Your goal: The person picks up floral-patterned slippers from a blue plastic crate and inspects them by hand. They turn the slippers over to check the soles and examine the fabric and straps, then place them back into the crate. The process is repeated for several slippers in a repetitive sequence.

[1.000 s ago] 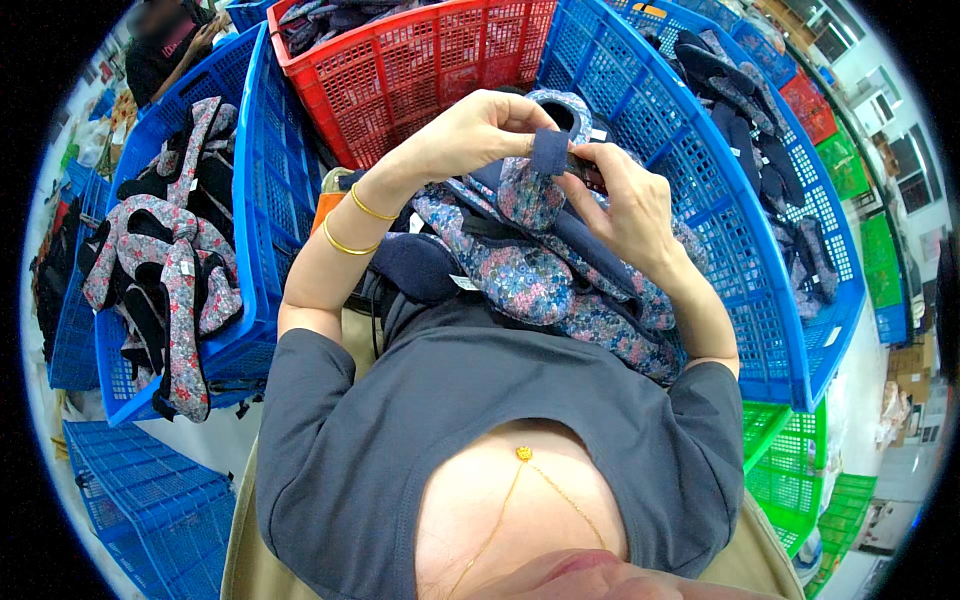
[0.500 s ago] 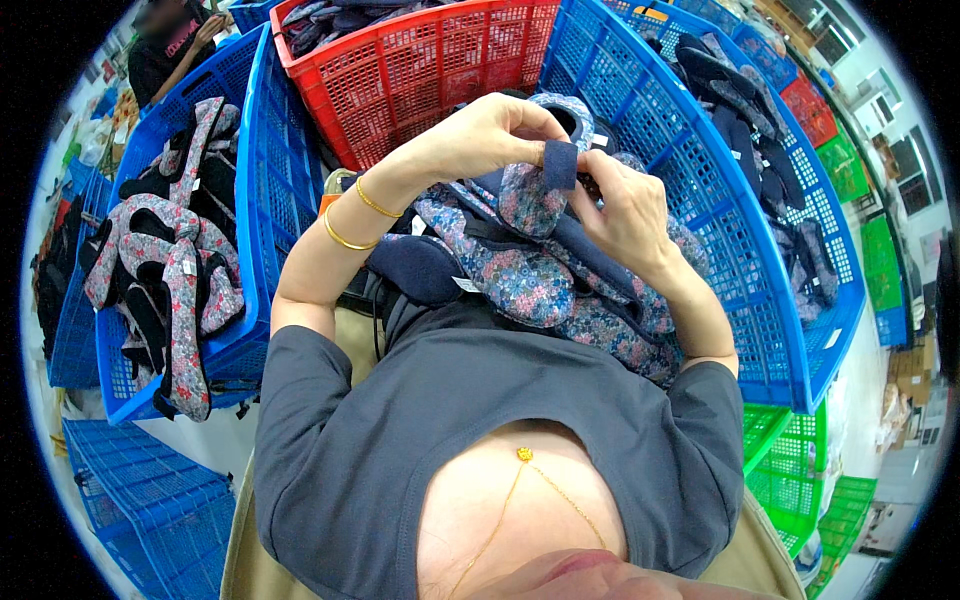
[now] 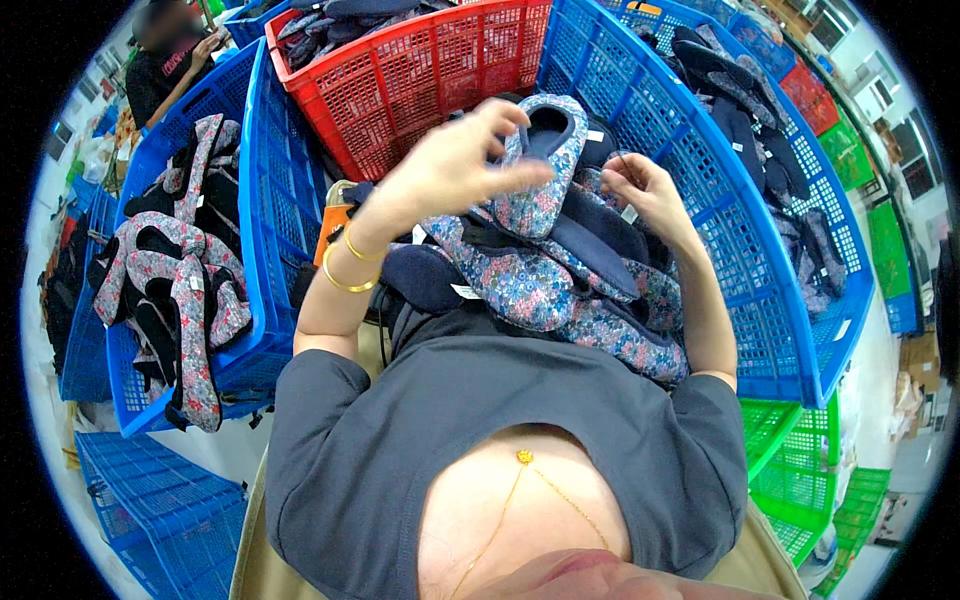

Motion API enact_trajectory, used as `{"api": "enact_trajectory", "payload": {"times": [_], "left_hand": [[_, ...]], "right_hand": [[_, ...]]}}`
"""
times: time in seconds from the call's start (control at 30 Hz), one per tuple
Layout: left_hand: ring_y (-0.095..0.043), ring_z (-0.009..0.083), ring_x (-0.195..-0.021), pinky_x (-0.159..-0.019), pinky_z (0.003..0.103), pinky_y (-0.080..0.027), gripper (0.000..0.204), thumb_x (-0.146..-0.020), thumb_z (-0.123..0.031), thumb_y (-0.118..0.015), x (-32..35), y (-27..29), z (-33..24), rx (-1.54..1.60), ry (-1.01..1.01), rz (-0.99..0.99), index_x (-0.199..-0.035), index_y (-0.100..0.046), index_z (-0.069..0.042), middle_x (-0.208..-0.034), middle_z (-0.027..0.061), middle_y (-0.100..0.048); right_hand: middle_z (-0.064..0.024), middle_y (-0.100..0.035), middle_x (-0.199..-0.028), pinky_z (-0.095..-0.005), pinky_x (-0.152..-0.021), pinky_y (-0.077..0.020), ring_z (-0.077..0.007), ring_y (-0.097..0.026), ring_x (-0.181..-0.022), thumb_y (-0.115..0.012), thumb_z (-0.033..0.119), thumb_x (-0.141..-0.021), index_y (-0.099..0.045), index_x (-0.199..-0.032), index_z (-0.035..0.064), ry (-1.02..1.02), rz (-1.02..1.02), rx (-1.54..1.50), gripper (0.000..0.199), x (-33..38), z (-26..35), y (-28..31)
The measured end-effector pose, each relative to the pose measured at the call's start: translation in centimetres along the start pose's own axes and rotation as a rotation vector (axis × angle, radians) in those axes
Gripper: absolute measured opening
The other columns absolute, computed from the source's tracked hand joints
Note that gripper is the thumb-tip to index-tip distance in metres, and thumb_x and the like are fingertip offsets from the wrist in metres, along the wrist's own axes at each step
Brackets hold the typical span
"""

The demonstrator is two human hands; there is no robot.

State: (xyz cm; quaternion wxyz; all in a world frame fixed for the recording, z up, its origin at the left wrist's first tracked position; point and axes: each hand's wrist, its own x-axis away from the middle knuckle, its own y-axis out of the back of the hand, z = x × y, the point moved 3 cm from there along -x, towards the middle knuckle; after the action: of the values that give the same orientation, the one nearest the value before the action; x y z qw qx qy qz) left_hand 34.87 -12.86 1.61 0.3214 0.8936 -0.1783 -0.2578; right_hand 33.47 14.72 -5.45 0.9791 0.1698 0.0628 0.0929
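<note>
A floral padded fabric piece with a navy-lined oval opening lies on top of the pile in front of me. Over its left side is my left hand, blurred by motion, fingers spread and nothing held in them. To the right of the piece, my right hand has its thumb and fingers pinched together. A thin dark line shows at those fingertips, too small to name. Beneath both hands, more floral and navy padded pieces are heaped up to my shirt, some with white tags.
Around the heap stand a red crate and a tall blue crate. At left, a blue crate holds grey-and-red floral pieces. Green crates sit low at right. A person works at the far left.
Both hands were together at a navy fabric band above the floral piece. They have since parted: the left opened and moved left, the right shifted right. The band no longer shows between them.
</note>
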Motion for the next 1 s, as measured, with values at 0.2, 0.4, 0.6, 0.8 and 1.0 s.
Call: {"api": "enact_trajectory", "payload": {"times": [0.2,0.4,0.6,0.8,1.0], "left_hand": [[-0.063,0.0170,-0.087,-0.075,0.029,-0.052,0.026,-0.085,0.005,-0.051,-1.1,-2.4,3.4,0.523,-0.096,-0.169,-0.110,-0.054,0.001,-0.097,0.0099,-0.065],[-0.060,0.0159,-0.082,-0.074,0.028,-0.051,0.031,-0.089,-0.008,-0.058,-1.2,-3.5,2.3,0.320,-0.018,-0.126,-0.118,-0.057,0.004,-0.099,0.0095,-0.062],[-0.064,0.0423,-0.086,-0.076,0.047,-0.052,0.075,-0.077,-0.034,-0.070,0.2,-3.8,-0.5,-0.306,0.078,0.069,-0.132,-0.039,0.006,-0.094,0.0290,-0.063],[-0.062,0.0189,-0.096,-0.086,0.031,-0.050,0.063,-0.080,-0.004,-0.061,0.6,-1.0,3.1,0.026,0.051,-0.059,-0.137,-0.037,0.007,-0.108,0.0190,-0.063],[-0.050,0.0170,-0.121,-0.104,0.031,-0.040,0.061,-0.085,0.000,-0.060,-1.1,-1.1,5.0,0.749,-0.013,-0.213,-0.140,-0.036,0.008,-0.134,0.0137,-0.051]], "right_hand": [[-0.0069,-0.066,-0.097,-0.0224,-0.060,-0.0470,-0.0126,-0.063,-0.074,-0.060,0.037,-0.095,-0.060,-0.111,0.0041,-0.030,0.173,-0.249,0.037,-0.1,2.1,-3.0],[-0.0079,-0.067,-0.108,-0.0166,-0.045,-0.0297,-0.0092,-0.065,-0.081,-0.060,0.036,-0.095,-0.053,-0.125,0.0074,-0.071,0.150,-0.458,0.042,-0.3,3.9,-4.4],[-0.0170,-0.058,-0.126,-0.0172,-0.044,-0.0389,-0.0230,-0.065,-0.104,-0.062,0.026,-0.093,-0.036,-0.142,0.0001,-0.088,0.216,-0.636,0.061,-0.1,3.0,-5.3],[-0.0139,-0.062,-0.121,-0.0138,-0.042,-0.0315,-0.0182,-0.067,-0.097,-0.063,0.023,-0.093,-0.051,-0.128,-0.0005,-0.058,0.150,-0.539,0.045,0.3,3.6,-5.7],[-0.0096,-0.064,-0.106,-0.0172,-0.049,-0.0402,-0.0141,-0.066,-0.087,-0.066,0.024,-0.092,-0.054,-0.120,0.0016,0.115,-0.086,-0.446,0.038,0.3,4.5,-4.7]]}}
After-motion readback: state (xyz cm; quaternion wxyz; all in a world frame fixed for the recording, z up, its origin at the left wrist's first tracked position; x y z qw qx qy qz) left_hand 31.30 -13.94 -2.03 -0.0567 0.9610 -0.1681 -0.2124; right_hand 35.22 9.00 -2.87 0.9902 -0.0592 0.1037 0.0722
